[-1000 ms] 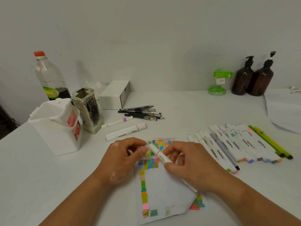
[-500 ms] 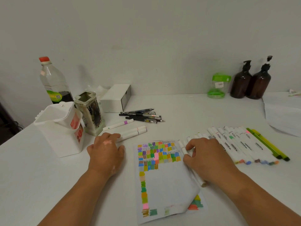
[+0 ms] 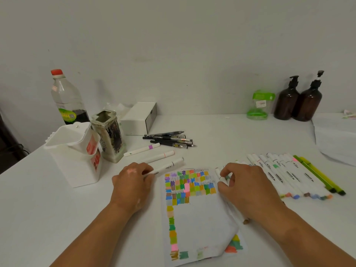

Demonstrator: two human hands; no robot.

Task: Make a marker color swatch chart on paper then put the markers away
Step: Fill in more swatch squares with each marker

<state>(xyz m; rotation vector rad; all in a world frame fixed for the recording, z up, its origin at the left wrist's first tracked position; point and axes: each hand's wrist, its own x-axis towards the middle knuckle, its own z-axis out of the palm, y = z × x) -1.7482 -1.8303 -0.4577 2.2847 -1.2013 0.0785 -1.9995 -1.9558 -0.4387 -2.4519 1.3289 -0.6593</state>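
Observation:
The swatch chart paper [image 3: 200,218] lies in front of me, with colored squares along its top and left edge and its lower right corner curled up. My left hand [image 3: 133,184] is left of the paper, its fingers curled round the near end of a white marker [image 3: 169,165]. My right hand [image 3: 248,187] is on the paper's right edge and pinches a white marker [image 3: 223,178] at the left end of a row of white markers [image 3: 285,174]. Two more white markers [image 3: 154,153] lie beyond my left hand.
A white plastic holder [image 3: 71,153] and a patterned pen pot [image 3: 110,135] stand at the left, a bottle [image 3: 67,99] and a white box [image 3: 138,118] behind them. Black pens [image 3: 169,139] lie mid-table. At the right are green pens [image 3: 319,177], stacked paper [image 3: 339,137], two amber pump bottles [image 3: 298,101] and a green container [image 3: 259,105].
Both hands held one marker over the paper a second ago. They parted: the left went to the marker at the left, the right carried its marker to the row's left end.

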